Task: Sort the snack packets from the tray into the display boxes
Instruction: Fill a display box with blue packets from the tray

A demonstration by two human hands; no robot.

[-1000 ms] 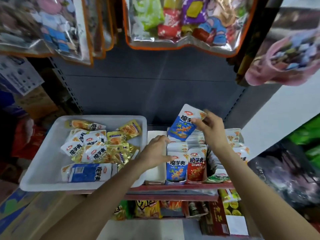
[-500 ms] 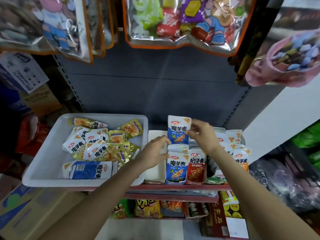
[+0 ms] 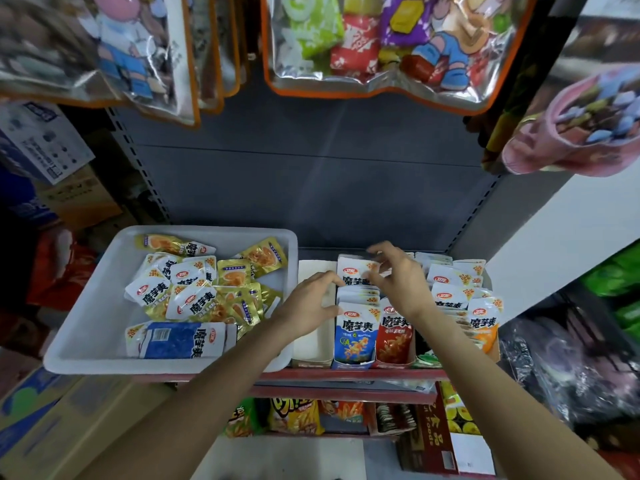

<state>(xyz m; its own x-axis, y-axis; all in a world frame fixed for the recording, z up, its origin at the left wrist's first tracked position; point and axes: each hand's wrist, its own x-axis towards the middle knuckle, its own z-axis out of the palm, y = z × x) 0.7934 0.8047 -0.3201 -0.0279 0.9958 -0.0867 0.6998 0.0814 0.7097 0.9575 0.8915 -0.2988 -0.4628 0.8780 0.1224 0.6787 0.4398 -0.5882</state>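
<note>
Blue packet (image 3: 354, 271) pinched by right hand (image 3: 398, 278)

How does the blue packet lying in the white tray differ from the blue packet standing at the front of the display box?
The blue packet in the white plastic tray lies flat on its side, back panel up; the blue packet at the front of its display box stands upright, front facing out. The tray one lies apart from the yellow pile; the boxed one heads a packed row. Both share white tops and the same brand lettering.

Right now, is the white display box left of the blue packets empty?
Yes, the white display box beside the blue packet row shows only its bare floor.
</note>
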